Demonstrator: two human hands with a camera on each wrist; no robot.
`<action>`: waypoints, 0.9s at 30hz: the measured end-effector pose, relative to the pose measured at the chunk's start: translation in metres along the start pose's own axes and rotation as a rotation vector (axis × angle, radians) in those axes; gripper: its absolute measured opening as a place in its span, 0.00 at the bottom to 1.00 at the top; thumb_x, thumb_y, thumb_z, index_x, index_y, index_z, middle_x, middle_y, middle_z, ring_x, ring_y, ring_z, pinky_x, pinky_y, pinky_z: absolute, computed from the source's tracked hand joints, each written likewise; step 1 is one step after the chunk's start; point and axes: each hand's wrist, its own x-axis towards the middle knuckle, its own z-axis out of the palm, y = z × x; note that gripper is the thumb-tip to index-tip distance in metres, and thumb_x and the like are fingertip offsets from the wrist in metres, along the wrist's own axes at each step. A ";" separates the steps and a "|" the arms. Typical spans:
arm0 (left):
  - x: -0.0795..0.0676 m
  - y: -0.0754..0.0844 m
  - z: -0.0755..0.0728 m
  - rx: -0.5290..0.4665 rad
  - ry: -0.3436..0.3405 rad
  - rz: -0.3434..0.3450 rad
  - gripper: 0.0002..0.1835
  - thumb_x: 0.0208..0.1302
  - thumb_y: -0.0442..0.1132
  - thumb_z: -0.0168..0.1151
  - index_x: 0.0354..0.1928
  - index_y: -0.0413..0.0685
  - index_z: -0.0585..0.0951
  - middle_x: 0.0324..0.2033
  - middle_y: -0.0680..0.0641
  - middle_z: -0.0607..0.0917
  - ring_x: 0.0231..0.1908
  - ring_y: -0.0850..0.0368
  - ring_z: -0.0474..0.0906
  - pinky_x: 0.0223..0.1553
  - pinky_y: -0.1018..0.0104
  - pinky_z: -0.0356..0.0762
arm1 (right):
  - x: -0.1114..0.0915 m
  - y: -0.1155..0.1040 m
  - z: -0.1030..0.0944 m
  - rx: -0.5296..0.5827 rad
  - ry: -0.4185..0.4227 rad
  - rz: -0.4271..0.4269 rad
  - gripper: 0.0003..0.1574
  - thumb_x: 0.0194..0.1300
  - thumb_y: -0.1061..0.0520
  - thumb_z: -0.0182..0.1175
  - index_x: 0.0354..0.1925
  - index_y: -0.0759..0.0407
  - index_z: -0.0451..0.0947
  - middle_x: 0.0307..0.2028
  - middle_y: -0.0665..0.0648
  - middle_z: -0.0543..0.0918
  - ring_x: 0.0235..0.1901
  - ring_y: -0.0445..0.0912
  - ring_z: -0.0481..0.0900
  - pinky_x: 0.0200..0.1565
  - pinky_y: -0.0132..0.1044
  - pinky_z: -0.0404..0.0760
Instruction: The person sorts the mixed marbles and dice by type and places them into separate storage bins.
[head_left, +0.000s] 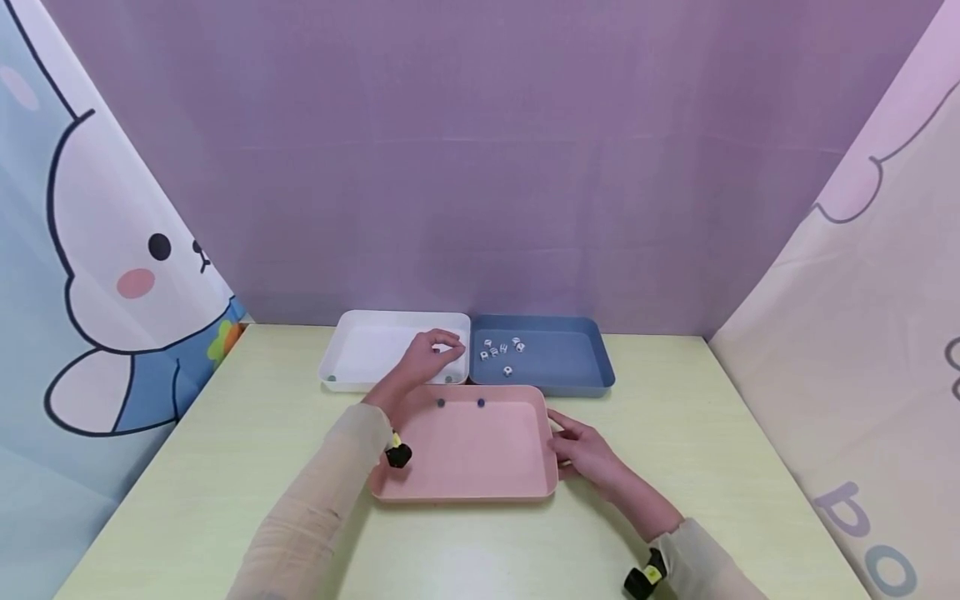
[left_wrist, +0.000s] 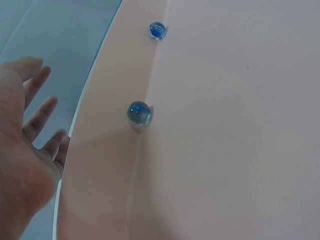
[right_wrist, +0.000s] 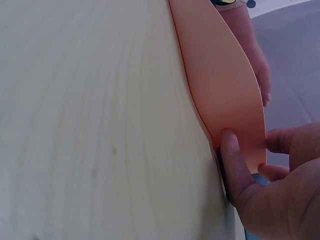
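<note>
A pink tray [head_left: 480, 454] lies nearest on the table, with two blue-swirled glass marbles [left_wrist: 139, 113] inside along its far wall. My right hand [head_left: 588, 454] holds the tray's right side; in the right wrist view its thumb presses the outer wall and its fingertips meet the rim. Over the right part of the white tray [head_left: 367, 350] is my left hand [head_left: 429, 358], reaching across the pink tray's far left corner. Its fingers bend loosely, thumb and forefinger tips close together, and nothing shows between them. Small marbles [head_left: 449, 379] lie in the white tray, one close by this hand.
To the right of the white tray stands a blue tray [head_left: 573, 354] holding several white dice [head_left: 503, 348]. Both back trays stand side by side before a purple cloth [head_left: 480, 167]. Printed cloths hang at left and right of the pale wooden table [head_left: 697, 450].
</note>
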 end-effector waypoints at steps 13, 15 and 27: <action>-0.010 0.013 0.000 0.143 -0.115 0.065 0.06 0.63 0.40 0.67 0.38 0.47 0.87 0.49 0.48 0.81 0.55 0.50 0.73 0.60 0.47 0.67 | 0.000 -0.001 0.001 0.000 0.041 0.009 0.37 0.70 0.63 0.52 0.74 0.57 0.57 0.49 0.68 0.77 0.36 0.54 0.82 0.34 0.47 0.84; -0.012 0.017 0.002 0.167 -0.157 0.110 0.06 0.62 0.39 0.67 0.38 0.45 0.87 0.49 0.47 0.80 0.55 0.50 0.73 0.61 0.47 0.67 | 0.000 -0.001 0.002 0.004 0.048 0.008 0.36 0.69 0.63 0.52 0.74 0.57 0.57 0.48 0.67 0.77 0.35 0.53 0.82 0.33 0.47 0.84; -0.018 0.040 0.017 0.506 -0.378 0.265 0.03 0.60 0.39 0.68 0.35 0.54 0.89 0.53 0.44 0.79 0.57 0.52 0.71 0.61 0.58 0.66 | 0.000 0.000 0.007 0.028 0.105 0.009 0.36 0.67 0.65 0.52 0.72 0.57 0.61 0.47 0.67 0.78 0.33 0.54 0.82 0.31 0.48 0.84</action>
